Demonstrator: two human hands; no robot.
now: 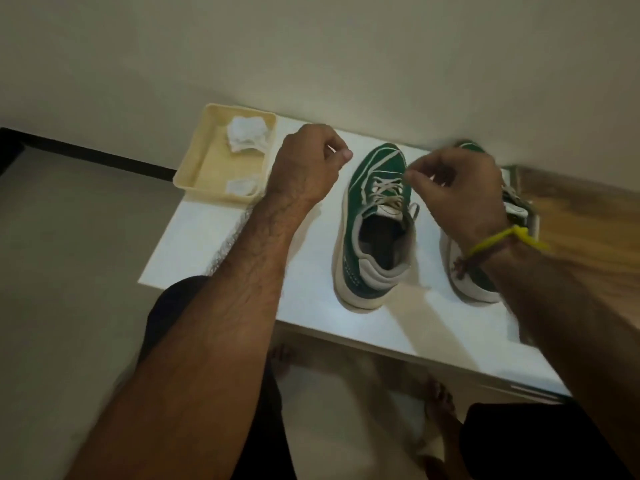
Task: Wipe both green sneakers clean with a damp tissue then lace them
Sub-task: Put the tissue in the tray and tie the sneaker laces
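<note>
No writing is readable on either shoe. The left hand [308, 168] and right hand [457, 195], raised with fingers curled, each pinch an end of the white shoelace [388, 192] of the green suede sneaker [374, 230] standing on the white worktop [242, 244]; the second green sneaker [481, 289] lies under the right wrist.

A green sneaker [375, 220] with a white sole and white stripes stands upright mid-tabletop, toe toward 12 o'clock, heel toward 6, its mouth open. Pale laces [388, 192] cross its front eyelets, with strands running up from them toward 10 and 2 o'clock. At 3 o'clock stands the second green sneaker [485, 282], largely hidden. At 10 o'clock, crumpled white tissue [246, 134] lies in a tray; a smaller wad [241, 186] lies nearer.
</note>
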